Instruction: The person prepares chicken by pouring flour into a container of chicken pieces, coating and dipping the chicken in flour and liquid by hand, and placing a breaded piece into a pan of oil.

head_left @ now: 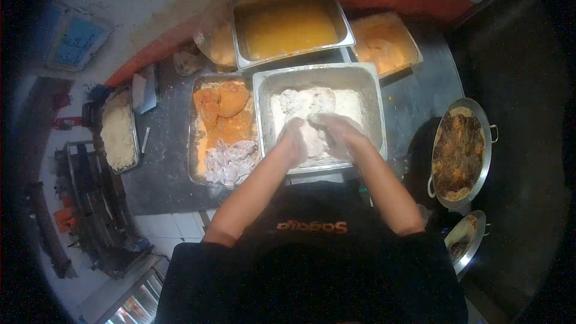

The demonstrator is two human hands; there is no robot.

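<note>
A deep metal pan (259, 108) holding white flour (354, 105) stands in front of me. Inside it, my left hand (292, 139) and my right hand (339, 134) are cupped around the two sides of a flour-coated piece of meat (312, 141). Flour dusts both hands, and motion blurs the fingers of the right one. Other floured pieces (303, 101) lie at the far side of the same pan. Just left is a shallow tray (193, 165) with orange marinated meat (222, 108) at its back and pale floured pieces (231, 163) at its front.
Behind stands a pan of yellow liquid (291, 30), beside a tub of orange mixture (381, 45). A tray of pale powder (119, 132) sits far left. On the right are two round metal pans, one with dark brown contents (459, 153), the other nearer me (474, 246).
</note>
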